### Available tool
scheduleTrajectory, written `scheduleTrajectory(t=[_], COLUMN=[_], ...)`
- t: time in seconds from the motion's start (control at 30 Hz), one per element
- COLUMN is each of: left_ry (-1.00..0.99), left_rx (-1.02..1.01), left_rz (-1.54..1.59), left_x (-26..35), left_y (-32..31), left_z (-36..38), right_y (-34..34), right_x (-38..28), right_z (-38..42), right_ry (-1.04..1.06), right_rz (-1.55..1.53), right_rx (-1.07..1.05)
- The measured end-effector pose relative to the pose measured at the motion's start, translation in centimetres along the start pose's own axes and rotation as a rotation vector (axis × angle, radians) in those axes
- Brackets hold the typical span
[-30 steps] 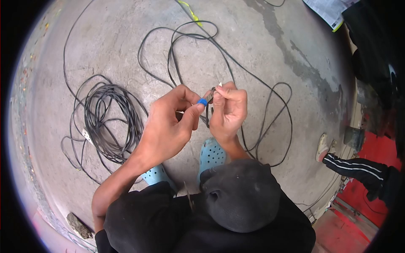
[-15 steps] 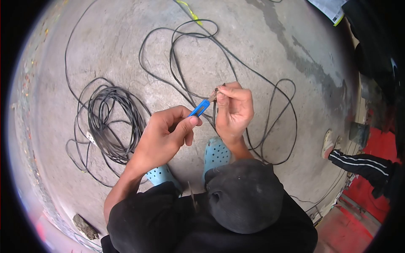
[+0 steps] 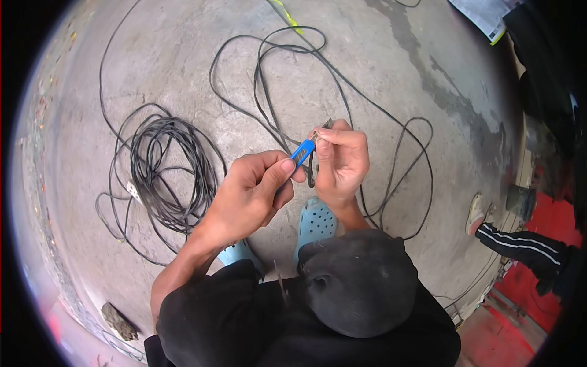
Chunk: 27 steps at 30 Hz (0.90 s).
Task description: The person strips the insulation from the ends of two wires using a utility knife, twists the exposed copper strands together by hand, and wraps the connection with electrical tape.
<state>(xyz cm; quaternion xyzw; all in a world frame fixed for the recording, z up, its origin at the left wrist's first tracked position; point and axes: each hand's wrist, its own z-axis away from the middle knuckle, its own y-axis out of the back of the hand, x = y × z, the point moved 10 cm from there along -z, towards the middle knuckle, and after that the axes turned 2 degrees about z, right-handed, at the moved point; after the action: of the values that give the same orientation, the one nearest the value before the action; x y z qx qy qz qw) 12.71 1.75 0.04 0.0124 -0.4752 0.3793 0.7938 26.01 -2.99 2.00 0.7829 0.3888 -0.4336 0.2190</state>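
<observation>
My left hand (image 3: pixel 254 189) is closed around a blue utility knife (image 3: pixel 302 153), thumb on top of its handle. The knife points up and right, and its blade tip (image 3: pixel 328 124) shows beside my right fingertips. My right hand (image 3: pixel 342 160) pinches the end of a black cable, thumb against index finger. A short bend of this cable (image 3: pixel 312 174) hangs below the fingers. The blade meets the cable at my right fingertips, but the exact contact is hidden by them.
A coiled black cable (image 3: pixel 147 177) with a white socket (image 3: pixel 133 191) lies left on the concrete floor (image 3: pixel 177 67). Loose cable loops (image 3: pixel 260 85) spread ahead, near a yellow strip (image 3: pixel 290 18). Another person's striped trouser leg (image 3: pixel 520 243) is at right. A stone-like lump (image 3: pixel 119 322) lies lower left.
My left hand and the knife have moved up and right, closer to my right fingertips. The blade tip now reaches past them. My right hand keeps its pinch.
</observation>
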Motion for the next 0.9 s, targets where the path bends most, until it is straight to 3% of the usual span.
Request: scheduleTrajectory(t=[0.27,0.9], left_ry=[0.010,0.089], left_rx=[0.027,-0.001], left_rz=[0.077,0.183], left_x=[0.1,-1.0], left_y=[0.1,0.4], left_z=[0.3,2.0], right_y=[-1.0,-0.5], right_x=[-0.4,-1.3], right_z=[-0.2,0.1], right_ry=[-0.015,-0.027], right_rz=[-0.067,-0.161], right_rx=[-0.068,-0.004])
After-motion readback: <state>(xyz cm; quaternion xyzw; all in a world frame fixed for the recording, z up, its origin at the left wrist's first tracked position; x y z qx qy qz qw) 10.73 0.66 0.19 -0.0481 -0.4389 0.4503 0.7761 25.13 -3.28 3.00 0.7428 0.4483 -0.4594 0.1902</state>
